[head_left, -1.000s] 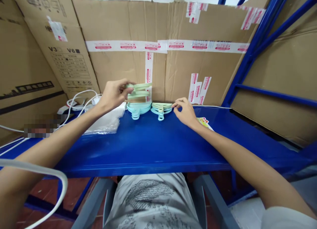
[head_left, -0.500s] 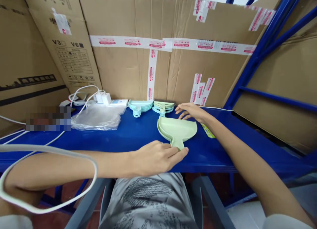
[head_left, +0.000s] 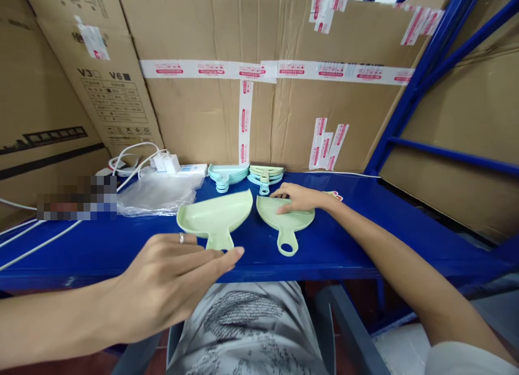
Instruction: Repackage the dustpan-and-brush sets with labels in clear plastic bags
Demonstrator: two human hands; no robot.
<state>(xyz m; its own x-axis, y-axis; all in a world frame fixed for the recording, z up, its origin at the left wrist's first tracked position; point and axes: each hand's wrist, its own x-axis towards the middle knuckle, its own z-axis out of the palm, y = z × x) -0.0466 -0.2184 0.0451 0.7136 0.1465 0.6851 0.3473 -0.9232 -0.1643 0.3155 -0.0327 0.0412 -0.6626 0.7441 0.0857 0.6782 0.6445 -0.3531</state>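
Note:
Two light-green dustpans are side by side at the front of the desk. My left hand (head_left: 178,269) holds the left dustpan (head_left: 217,215) by its handle, raised and tilted a little; the fingers hide the handle's end. The right dustpan (head_left: 287,221) lies with its ringed handle toward me. My right hand (head_left: 298,197) grips its straight far edge, thumb inside the pan and fingers over the edge. Behind them sit a stack of blue dustpans (head_left: 228,173) and a second stack (head_left: 265,176), green on top of blue.
Clear plastic bags (head_left: 162,193) lie on the blue desk (head_left: 133,245) at the left, near white chargers (head_left: 166,163) and cables. A small colourful card (head_left: 336,195) lies behind my right wrist. Taped cardboard (head_left: 194,110) walls the back; a blue metal frame (head_left: 405,110) stands right.
The two green dustpans, nested before, are now apart. My left hand has moved left with one. My right hand has come down from beside them onto the other one's far edge.

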